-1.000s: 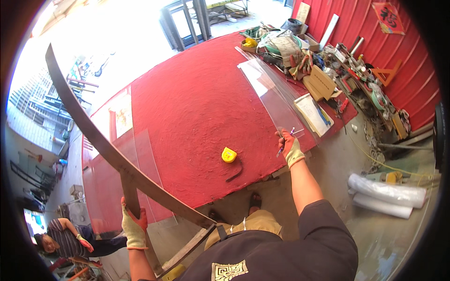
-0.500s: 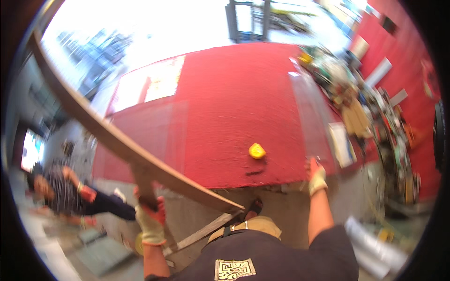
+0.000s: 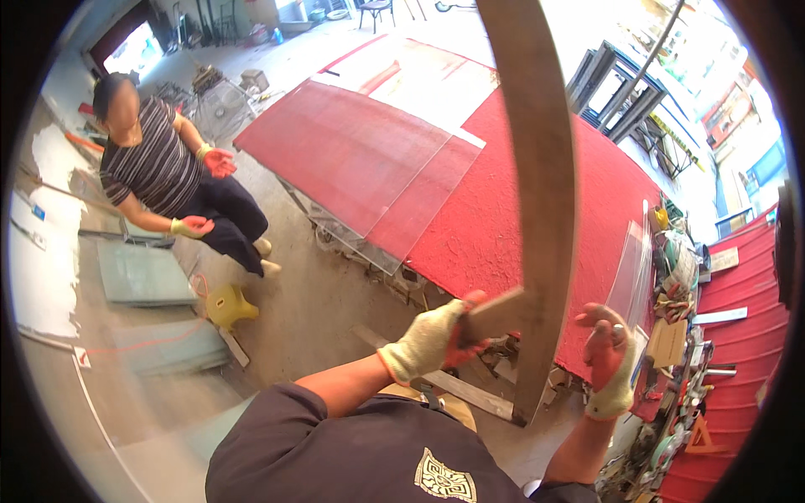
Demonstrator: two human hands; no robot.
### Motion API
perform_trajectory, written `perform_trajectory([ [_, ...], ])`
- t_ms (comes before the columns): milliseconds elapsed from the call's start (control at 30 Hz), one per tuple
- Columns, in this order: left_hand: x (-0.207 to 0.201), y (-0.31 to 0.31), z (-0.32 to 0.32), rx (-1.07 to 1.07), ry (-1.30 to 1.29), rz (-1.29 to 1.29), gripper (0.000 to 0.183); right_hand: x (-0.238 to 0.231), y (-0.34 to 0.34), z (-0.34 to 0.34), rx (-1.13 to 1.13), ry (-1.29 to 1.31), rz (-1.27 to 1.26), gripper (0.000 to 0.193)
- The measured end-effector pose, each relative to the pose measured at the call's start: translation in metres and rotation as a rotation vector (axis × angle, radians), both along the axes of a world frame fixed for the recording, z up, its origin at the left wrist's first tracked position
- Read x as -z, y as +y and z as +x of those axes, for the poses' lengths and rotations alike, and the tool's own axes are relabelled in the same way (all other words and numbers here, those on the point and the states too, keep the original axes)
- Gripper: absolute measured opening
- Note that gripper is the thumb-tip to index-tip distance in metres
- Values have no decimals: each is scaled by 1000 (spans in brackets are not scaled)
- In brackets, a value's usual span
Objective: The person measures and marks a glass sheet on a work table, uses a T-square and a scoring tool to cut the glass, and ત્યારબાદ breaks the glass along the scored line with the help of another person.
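A large wooden square stands up in front of me: a long flat bar [image 3: 549, 193], a strip [image 3: 470, 396] at its lower end and a short brace [image 3: 497, 312] between them. My left hand [image 3: 436, 339], in a cream glove with red coating, is closed round the brace. My right hand [image 3: 610, 360], gloved alike, is raised right of the bar over the table's near right corner. Its fingers curl round something small with a shiny spot that I cannot make out. Left of the bar, clear glass sheets [image 3: 360, 159] lie on the red-covered table [image 3: 470, 218], overhanging its near edge.
At the left a person [image 3: 159, 168] in a striped shirt and gloves faces the table. A yellow stool [image 3: 231, 306] and glass panes [image 3: 147, 272] stand near them. Tools and a cardboard piece [image 3: 668, 344] crowd the right side. Dark frames [image 3: 616, 88] stand beyond the table.
My view has turned left. The wooden square has swung from a leftward slant to nearly upright in view. My right hand has lifted from the table's edge, and the bar now hides the yellow tape measure.
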State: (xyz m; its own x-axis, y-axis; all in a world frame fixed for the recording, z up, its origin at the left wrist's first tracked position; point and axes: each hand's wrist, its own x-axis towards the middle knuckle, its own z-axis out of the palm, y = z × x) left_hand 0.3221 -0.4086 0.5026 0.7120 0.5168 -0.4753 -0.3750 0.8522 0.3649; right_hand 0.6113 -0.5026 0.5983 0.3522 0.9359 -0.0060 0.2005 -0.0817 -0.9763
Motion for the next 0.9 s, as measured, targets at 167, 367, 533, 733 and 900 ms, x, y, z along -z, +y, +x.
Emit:
perform_trajectory([
  [167, 40, -45, 40, -18, 546, 1752, 86, -78, 0, 5, -38, -324, 252, 82],
  [367, 75, -115, 110, 286, 319, 1845, 82, -128, -65, 74, 202, -628, 307, 89],
  [533, 101, -183, 173, 425, 102, 1852, 79, -126, -141, 161, 375, -773, 166, 80],
  [733, 120, -286, 262, 774, -252, 1826, 77, -102, -329, 234, 701, -805, -107, 70],
  [900, 137, -320, 281, 968, -224, 1893, 66, -53, -484, 244, 997, -696, -405, 62],
])
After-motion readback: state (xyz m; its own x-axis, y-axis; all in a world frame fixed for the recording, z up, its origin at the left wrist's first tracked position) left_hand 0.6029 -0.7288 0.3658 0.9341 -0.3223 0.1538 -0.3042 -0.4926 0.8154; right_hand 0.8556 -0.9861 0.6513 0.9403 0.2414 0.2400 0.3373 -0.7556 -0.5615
